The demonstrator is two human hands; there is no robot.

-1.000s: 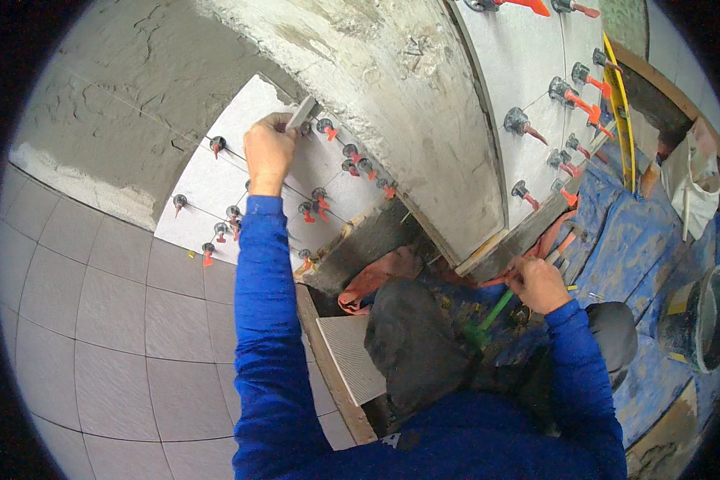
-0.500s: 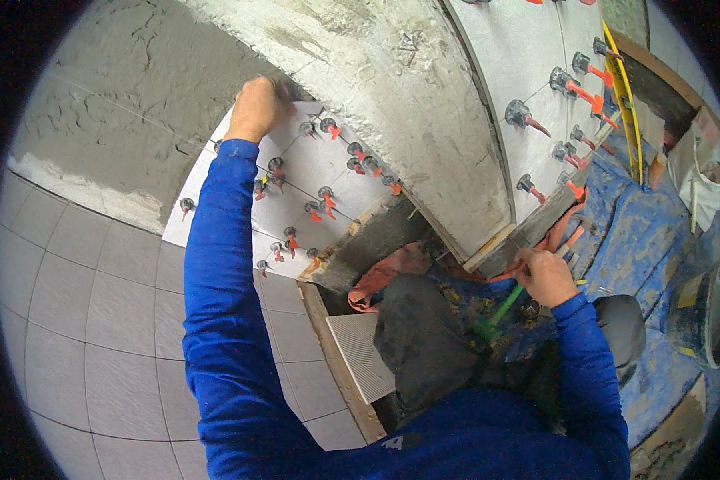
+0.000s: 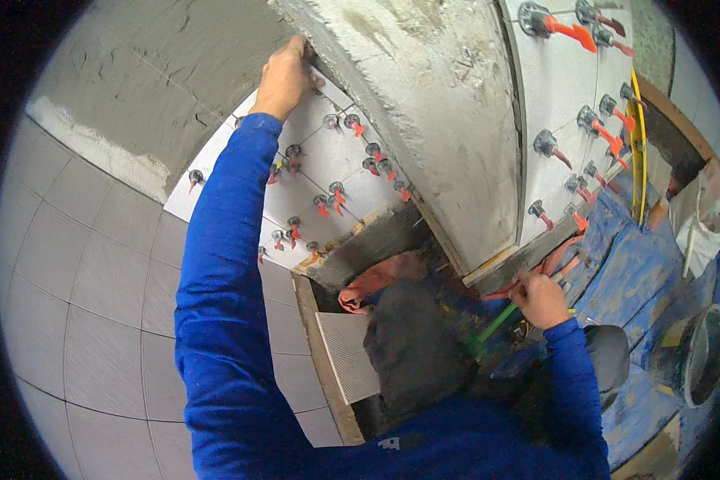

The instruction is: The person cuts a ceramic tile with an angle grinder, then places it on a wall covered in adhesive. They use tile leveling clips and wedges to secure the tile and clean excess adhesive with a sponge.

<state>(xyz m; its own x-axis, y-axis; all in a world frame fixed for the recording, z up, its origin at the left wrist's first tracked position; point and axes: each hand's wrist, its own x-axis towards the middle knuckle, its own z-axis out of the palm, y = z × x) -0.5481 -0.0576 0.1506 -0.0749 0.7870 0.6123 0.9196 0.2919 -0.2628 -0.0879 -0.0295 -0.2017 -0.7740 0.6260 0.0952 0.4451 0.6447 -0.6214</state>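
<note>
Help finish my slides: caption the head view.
Left hand at the edge of white tiles, right hand near a green stick.

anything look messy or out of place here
Yes: the blue sheet to the right of the right hand is rumpled and smeared with dirt, which looks messy against the evenly laid grey tiles on the left.

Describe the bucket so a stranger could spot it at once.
Find the blue sheet right of the right hand. Near the picture's right edge, below the white bag, is the bucket. Its dark wall and round mouth distinguish it from the bag.
</note>
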